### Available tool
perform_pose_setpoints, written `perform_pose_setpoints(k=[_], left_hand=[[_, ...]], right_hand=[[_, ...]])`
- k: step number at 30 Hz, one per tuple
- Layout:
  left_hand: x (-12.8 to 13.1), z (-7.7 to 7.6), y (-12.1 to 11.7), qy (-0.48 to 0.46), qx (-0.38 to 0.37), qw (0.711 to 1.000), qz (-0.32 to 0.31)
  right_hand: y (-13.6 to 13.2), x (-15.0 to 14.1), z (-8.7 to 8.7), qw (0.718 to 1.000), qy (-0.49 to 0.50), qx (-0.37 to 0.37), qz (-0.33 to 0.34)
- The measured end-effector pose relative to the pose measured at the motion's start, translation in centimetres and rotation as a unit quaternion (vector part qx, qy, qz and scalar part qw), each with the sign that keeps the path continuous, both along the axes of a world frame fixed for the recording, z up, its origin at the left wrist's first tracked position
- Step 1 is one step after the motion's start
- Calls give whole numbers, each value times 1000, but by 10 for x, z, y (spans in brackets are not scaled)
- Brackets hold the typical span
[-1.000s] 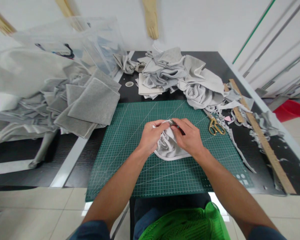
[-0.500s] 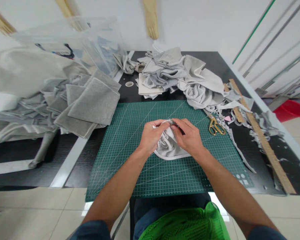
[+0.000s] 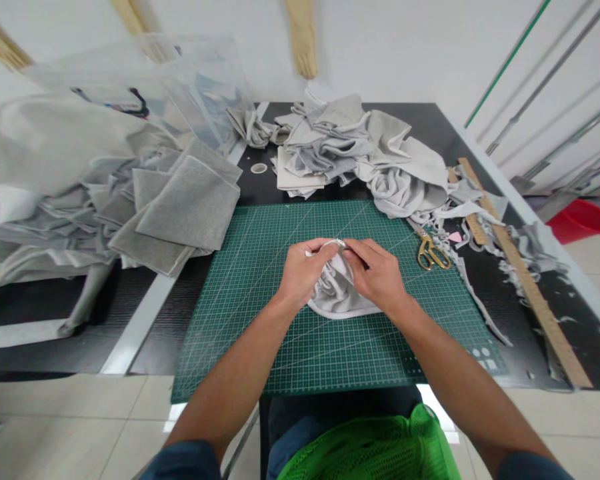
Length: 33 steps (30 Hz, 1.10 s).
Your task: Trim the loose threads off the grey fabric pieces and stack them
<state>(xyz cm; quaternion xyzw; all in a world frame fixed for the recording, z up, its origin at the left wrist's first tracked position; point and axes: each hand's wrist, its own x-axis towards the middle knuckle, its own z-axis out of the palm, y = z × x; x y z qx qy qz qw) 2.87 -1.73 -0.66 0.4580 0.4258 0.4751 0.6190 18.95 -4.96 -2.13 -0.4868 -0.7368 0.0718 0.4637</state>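
A bunched piece of light grey fabric [image 3: 336, 293] with a paler edge lies on the green cutting mat [image 3: 240, 313]. My left hand [image 3: 303, 267] pinches its upper edge from the left, thumb on top. From the right, my right hand [image 3: 377, 270] grips the same edge, its fingers curled close to the left thumb. The cloth between my hands is gathered in folds, and its lower edge curves over the mat. Part of it is hidden beneath my fingers. Gold-handled scissors [image 3: 433, 253] rest at the mat's right side.
Stacked grey fabric pieces [image 3: 190, 200] lie at the left, before a clear plastic box [image 3: 205, 93]. A heap of grey cloth [image 3: 340, 133] sits behind the mat. Wooden rulers [image 3: 530, 287] and fabric scraps [image 3: 540, 247] lie right. A red bucket [image 3: 583, 221] stands beyond the table.
The fabric edge between my fingertips has shifted slightly and now shows paler at the top. Both hands stay in nearly the same place, still holding it.
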Motion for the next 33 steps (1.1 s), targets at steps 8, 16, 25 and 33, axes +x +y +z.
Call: perform_pose_setpoints(k=[8,16,25,33], left_hand=[[-2,-1,2,7,24,1000,-2],[-2,0,1,14,49,999,-1],[-11,-3,13,23,48,995,86],[-23,-5,21,126,140,976,107]], right_hand=[[4,5,1,984,137,-76,-81],[6,5,4,970,162,-177,-22],[9,16,8,965,129,-228,1],[9,28,10,908,294,-287,85]])
